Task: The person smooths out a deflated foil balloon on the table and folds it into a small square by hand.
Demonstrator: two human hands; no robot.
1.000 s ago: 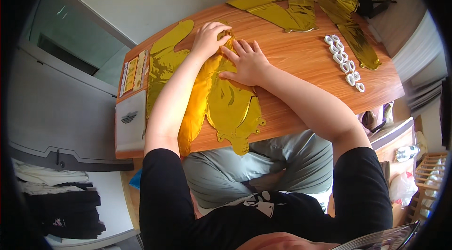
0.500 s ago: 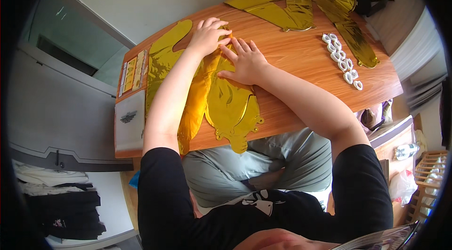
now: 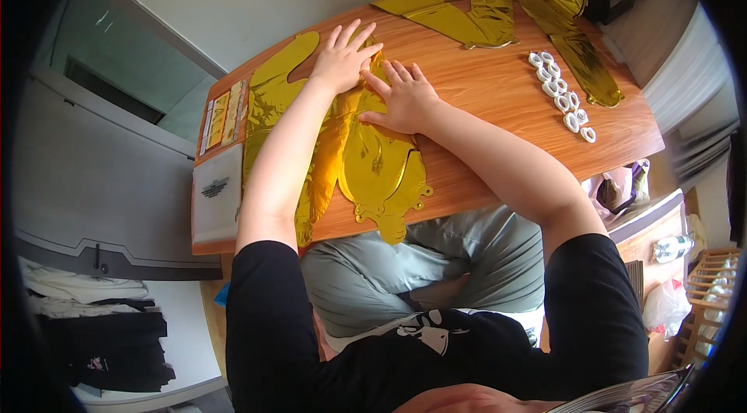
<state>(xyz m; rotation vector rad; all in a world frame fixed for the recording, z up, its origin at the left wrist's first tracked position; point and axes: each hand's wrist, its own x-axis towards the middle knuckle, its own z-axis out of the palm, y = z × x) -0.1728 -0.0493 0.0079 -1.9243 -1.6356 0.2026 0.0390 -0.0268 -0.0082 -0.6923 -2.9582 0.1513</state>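
Observation:
A flat, deflated gold foil balloon (image 3: 377,172) lies on the wooden table (image 3: 482,94) in front of me, its lower end hanging over the near edge. My left hand (image 3: 342,59) rests flat on its upper part with the fingers spread. Close beside it, my right hand (image 3: 405,94) also presses flat on the foil, fingers apart. Neither hand grips anything. A second gold foil piece (image 3: 272,98) lies under and to the left of my left forearm.
More gold foil balloons (image 3: 459,12) lie at the far side, another (image 3: 580,47) at the far right. A row of white rings (image 3: 564,98) sits right of centre. A white packet (image 3: 218,191) and a yellow card (image 3: 222,113) lie at the table's left end.
Both hands have slid a little farther up the gold foil, away from me, staying flat on it. The foil lies about where it was.

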